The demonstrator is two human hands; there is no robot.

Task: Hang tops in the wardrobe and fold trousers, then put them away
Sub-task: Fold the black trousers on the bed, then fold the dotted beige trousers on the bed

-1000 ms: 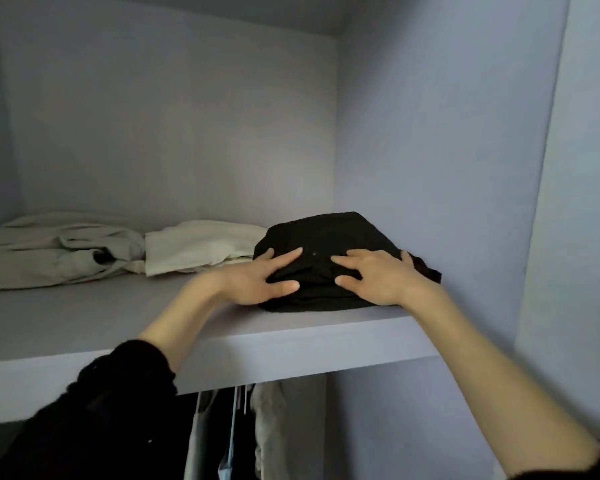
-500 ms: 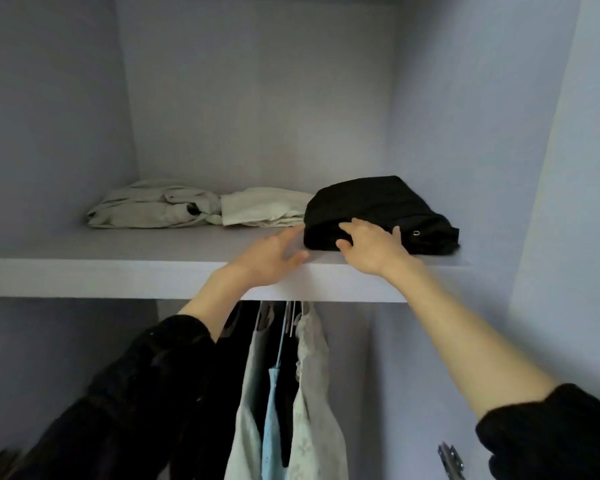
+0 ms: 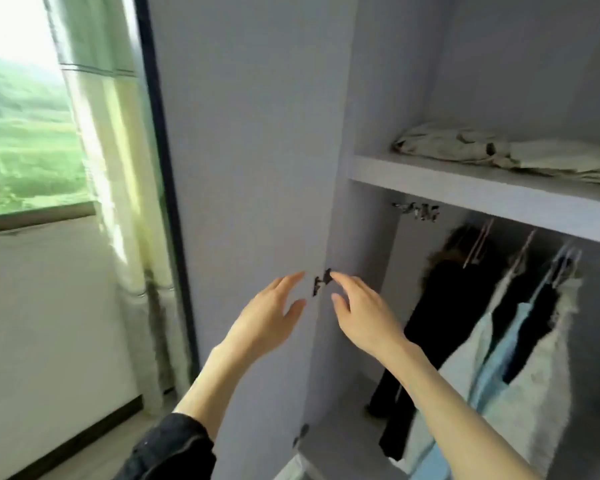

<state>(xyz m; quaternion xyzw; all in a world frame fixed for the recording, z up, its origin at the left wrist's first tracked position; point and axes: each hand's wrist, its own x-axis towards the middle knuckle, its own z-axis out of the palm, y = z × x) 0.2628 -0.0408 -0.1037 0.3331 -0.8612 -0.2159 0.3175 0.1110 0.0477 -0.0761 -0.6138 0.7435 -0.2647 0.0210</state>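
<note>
Trousers are looking done to me: half a second back both hands were pressing the black folded pair onto the shelf (image 3: 499, 188), and now they're off it completely. That black pair isn't showing in this view anymore, since the head is turning left and the right end of the shelf is getting cut off, so I'm assuming it's sitting where it was left. Only the pale folded clothes (image 3: 492, 152) are showing up there.

Both hands are now reaching for the door (image 3: 250, 202) on the left side of the wardrobe. The left hand (image 3: 267, 315) is hovering over the door's face with fingers straight and spread, holding nothing. The right hand (image 3: 361, 313) is loose and empty too, its fingertips getting right up beside the small dark handle (image 3: 321, 280) on the door's edge; whether it's actually touching yet, I can't tell, things are a bit motion-blurred.

Below the shelf, tops (image 3: 520, 341) are hanging on the rail, a dark one to the left and light blue and pale ones to the right. A window (image 3: 25, 133) and curtain (image 3: 111, 150) are coming into view on the far left.

My read: putting-away is wrapping up and the door is getting closed next, though that's just a guess from where the hands are heading.
</note>
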